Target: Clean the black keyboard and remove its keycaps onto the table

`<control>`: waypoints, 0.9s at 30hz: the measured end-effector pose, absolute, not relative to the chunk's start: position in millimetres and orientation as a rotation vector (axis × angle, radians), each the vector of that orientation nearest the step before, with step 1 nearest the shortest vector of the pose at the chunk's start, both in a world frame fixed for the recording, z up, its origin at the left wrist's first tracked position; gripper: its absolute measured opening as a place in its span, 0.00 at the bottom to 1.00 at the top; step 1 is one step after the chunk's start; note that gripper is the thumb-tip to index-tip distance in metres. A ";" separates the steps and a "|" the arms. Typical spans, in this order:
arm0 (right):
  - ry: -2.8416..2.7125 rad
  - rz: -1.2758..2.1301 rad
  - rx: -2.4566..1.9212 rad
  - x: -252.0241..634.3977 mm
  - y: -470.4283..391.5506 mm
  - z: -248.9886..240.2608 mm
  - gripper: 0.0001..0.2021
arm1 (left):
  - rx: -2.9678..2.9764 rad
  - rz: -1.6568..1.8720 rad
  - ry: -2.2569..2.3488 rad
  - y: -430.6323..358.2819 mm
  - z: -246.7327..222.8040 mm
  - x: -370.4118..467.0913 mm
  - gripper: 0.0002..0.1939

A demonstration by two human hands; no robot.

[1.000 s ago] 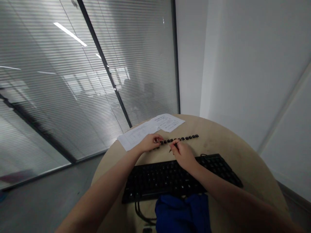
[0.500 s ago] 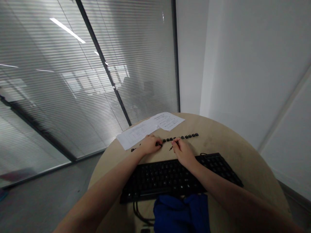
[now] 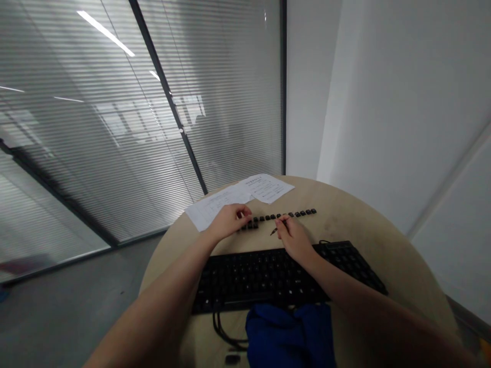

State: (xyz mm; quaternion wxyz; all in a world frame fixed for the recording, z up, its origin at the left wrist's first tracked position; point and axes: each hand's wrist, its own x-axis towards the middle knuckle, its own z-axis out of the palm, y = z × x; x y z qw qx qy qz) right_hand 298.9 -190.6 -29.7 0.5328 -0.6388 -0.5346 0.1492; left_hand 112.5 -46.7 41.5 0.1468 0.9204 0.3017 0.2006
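Small black keycaps (image 3: pixel 272 217) lie in a long row across the table, with a short second row (image 3: pixel 255 226) in front of its left part. My left hand (image 3: pixel 228 221) hovers over the left end of these rows, its thumb and index finger curved and a little apart. Some keycaps there are hidden by the fingers. My right hand (image 3: pixel 294 237) pinches a slim dark pointed tool (image 3: pixel 273 231), tip aimed down and left, just in front of the row. Below both hands lies a black keyboard (image 3: pixel 249 278), partly covered by my right forearm.
Printed paper sheets (image 3: pixel 215 205) lie at the table's back left. A blue cloth (image 3: pixel 287 335) sits at the front edge, beside a black cable (image 3: pixel 220 327) and a small dark object (image 3: pixel 232 359). Glass panels with blinds and a white wall stand behind the round table (image 3: pixel 356 220).
My left hand has lifted slightly and shifted left, its fingers loosening, and the short second row of keycaps shows. My right hand still holds the tool; the view has shifted slightly.
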 end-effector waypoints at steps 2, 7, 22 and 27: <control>-1.280 0.370 -1.524 299.4 -191.5 -31.3 0.13 | 2.602 0.557 0.889 -56.7 42.3 105.4 0.09; -1.312 0.566 -1.450 298.8 -197.4 -32.9 0.16 | 2.658 0.304 0.848 -79.2 17.0 100.2 0.08; -1.526 0.848 -1.553 287.5 -210.2 -33.6 0.15 | 2.643 0.334 0.635 -80.9 -25.6 112.8 0.15; -1.647 0.838 -1.550 285.2 -214.8 -25.4 0.13 | 2.666 0.290 0.637 -82.5 -25.0 113.7 0.15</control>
